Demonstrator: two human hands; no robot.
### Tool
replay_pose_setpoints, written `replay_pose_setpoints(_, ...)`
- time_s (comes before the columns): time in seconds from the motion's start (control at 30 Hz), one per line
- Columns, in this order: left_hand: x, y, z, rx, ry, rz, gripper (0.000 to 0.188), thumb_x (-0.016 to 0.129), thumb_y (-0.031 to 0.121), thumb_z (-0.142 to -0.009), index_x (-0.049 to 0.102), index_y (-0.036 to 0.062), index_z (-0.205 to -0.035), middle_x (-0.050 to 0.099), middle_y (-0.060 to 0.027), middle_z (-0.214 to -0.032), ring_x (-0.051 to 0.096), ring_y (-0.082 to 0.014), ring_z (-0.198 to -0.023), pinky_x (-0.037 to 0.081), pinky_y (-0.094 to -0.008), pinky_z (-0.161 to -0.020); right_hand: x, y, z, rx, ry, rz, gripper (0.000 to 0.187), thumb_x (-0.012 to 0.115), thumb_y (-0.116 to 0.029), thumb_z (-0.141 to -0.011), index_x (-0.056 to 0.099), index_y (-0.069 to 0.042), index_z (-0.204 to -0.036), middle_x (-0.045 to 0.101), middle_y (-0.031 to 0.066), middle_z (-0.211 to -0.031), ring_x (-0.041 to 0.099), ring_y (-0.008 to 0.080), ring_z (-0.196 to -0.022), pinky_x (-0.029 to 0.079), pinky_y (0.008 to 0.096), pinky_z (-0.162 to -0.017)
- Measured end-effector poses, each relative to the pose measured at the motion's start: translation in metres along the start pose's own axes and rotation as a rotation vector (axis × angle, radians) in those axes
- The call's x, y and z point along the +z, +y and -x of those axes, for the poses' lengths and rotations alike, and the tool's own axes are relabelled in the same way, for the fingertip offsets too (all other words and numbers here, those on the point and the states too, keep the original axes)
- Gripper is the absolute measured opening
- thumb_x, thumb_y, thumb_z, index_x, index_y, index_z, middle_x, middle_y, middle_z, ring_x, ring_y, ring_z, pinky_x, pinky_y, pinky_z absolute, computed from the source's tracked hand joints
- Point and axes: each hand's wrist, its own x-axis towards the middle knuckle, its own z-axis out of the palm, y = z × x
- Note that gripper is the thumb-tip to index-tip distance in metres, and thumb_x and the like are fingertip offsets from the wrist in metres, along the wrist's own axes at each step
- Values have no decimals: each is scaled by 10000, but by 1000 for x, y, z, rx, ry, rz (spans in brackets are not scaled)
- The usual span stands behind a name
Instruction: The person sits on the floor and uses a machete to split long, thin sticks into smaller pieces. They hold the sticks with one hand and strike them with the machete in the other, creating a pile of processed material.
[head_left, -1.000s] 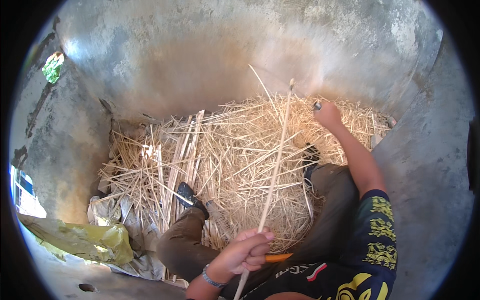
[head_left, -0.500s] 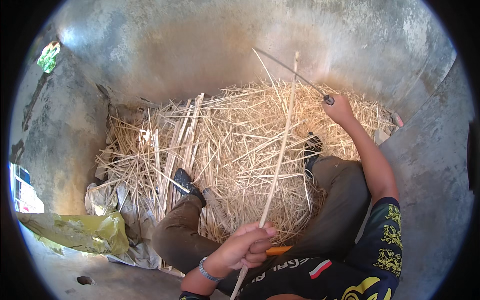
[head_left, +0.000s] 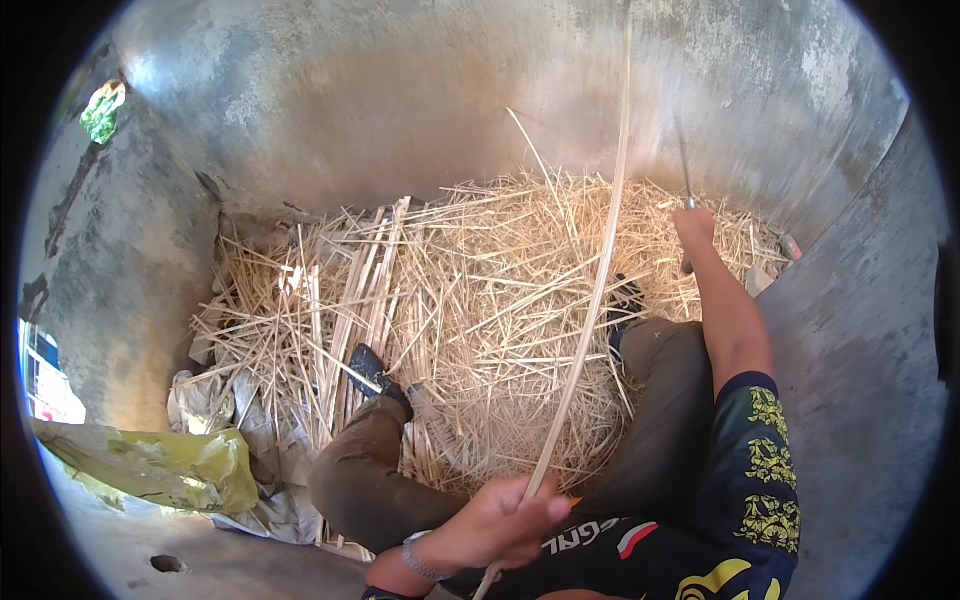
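Observation:
A long, thin, pale strip, seemingly of split bamboo or wood (head_left: 597, 300), rises from below my left hand (head_left: 505, 525) up past the wall's middle to the top of the picture. The fingers of that hand are closed around its lower part, close to my body. Farther out on the right, my right hand (head_left: 697, 232) grips the handle of a long knife (head_left: 685, 165). Its narrow blade points up, away from me, apart from the strip and somewhat blurred by motion.
Straw-like shavings (head_left: 500, 270) cover the floor between and beyond my legs. Long flat slats (head_left: 380, 275) lie left of centre near my foot (head_left: 378, 380). A yellow sack (head_left: 190, 465) lies at the lower left. Grey walls (head_left: 400, 100) surround the spot.
The strip has slid farther up and leans more upright, its far end now near the picture's top. The knife has swung from pointing up-left to nearly straight up, with my right hand slightly right and lower.

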Motion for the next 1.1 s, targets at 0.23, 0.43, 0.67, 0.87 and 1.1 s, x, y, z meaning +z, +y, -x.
replay_pose_setpoints(0.23, -14, 1, 18, 284, -51, 72, 253, 514, 173, -1042, 382, 147, -827, 294, 55, -580, 253, -55, -442, 207, -250, -416, -33, 38, -13, 206, -83, -510, 208, 615, -182, -806, 567, 3, -724, 557, 100, -556, 563, 219, -444, 441, 379, -429)
replay_pose_setpoints(0.43, -35, 10, -23, 209, -19, 141, 430, 266, 463, -1096, 388, 166, -811, 275, 67, -575, 213, -44, -431, 195, -208, -376, -49, -27, 33, 22, -126, -862, 190, 651, -140, -818, 553, -3, -729, 503, 57, -525, 483, 165, -386, 375, 337, -366)
replay_pose_setpoints(0.67, -48, 35, -55, 432, 243, -58, 358, 318, 381, -1100, 458, 145, -870, 295, 73, -596, 245, -39, -447, 206, -204, -367, -72, -103, 140, -446, -238, -750, 164, 657, -166, -880, 635, -22, -806, 564, 49, -584, 513, 111, -481, 377, 263, -420)
replay_pose_setpoints(0.87, -60, 63, -96, 740, 499, -463, 284, 371, 294, -1095, 483, 115, -905, 332, 74, -605, 288, -29, -456, 214, -195, -370, -59, -132, 216, -1016, -106, -244, 102, 688, -210, -865, 698, -138, -794, 599, -3, -576, 519, 97, -473, 387, 289, -448)
replay_pose_setpoints(1.1, -109, 86, -102, 1091, 1129, -1002, 368, 446, 290, -1061, 578, 30, -837, 485, -34, -594, 466, -142, -512, 410, -355, -507, -32, -145, 265, -1679, 92, -301, 189, 749, -242, -696, 585, -158, -654, 610, -8, -553, 599, 182, -458, 387, 341, -441)
